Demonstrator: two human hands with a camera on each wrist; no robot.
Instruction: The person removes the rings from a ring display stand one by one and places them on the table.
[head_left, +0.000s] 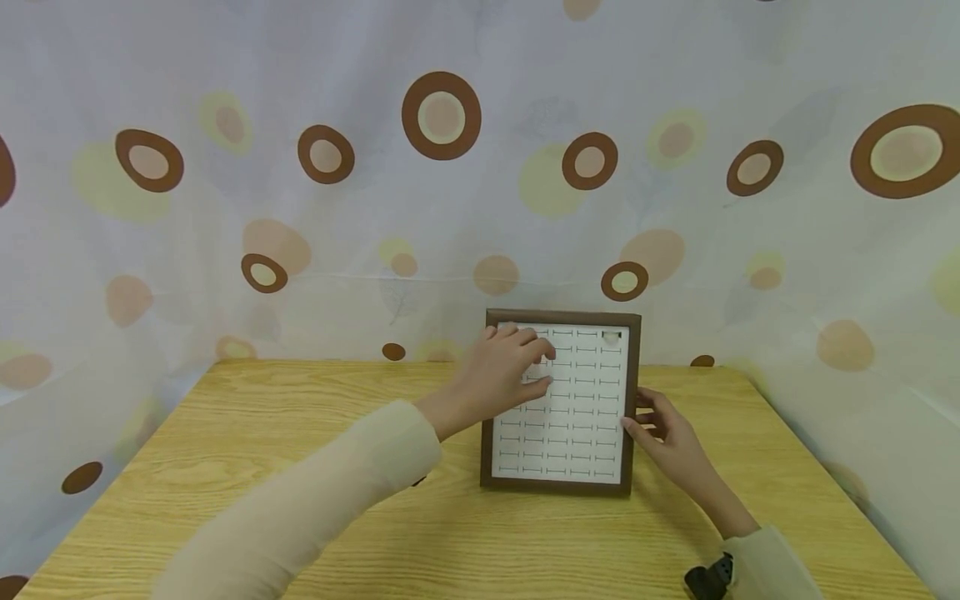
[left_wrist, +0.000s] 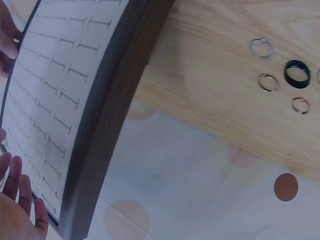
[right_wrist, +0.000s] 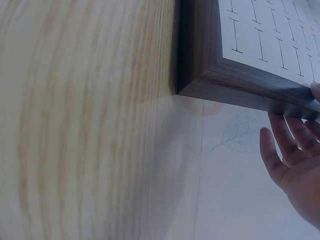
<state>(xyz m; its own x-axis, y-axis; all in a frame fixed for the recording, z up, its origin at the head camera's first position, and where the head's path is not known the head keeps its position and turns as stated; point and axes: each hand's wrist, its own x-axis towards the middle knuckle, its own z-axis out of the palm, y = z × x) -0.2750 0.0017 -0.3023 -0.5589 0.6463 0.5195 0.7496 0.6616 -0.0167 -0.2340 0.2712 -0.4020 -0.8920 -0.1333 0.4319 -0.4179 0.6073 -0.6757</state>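
A ring display tray (head_left: pixel 558 483) with a dark brown wooden frame and a white slotted face stands upright on the table. My right hand (head_left: pixel 667 433) grips its right side, thumb on the front edge and fingers reaching behind. In front of the tray's upper left, my left hand (head_left: pixel 510 371) has its thumb and index finger spread apart, with nothing visible between them. The left wrist view shows that hand's loosely bent fingers (left_wrist: pixel 25 192) beside the white face. A small pale piece (head_left: pixel 611 337) sits at the top right slot; its kind is too small to tell.
Several loose rings lie on the wooden table (head_left: pixel 300 400), among them a black ring (left_wrist: pixel 297 74), a silver ring (left_wrist: pixel 261 48), a gold ring (left_wrist: pixel 268 82) and a rose-coloured ring (left_wrist: pixel 300 105). A patterned curtain (head_left: pixel 495 217) hangs behind and around the table.
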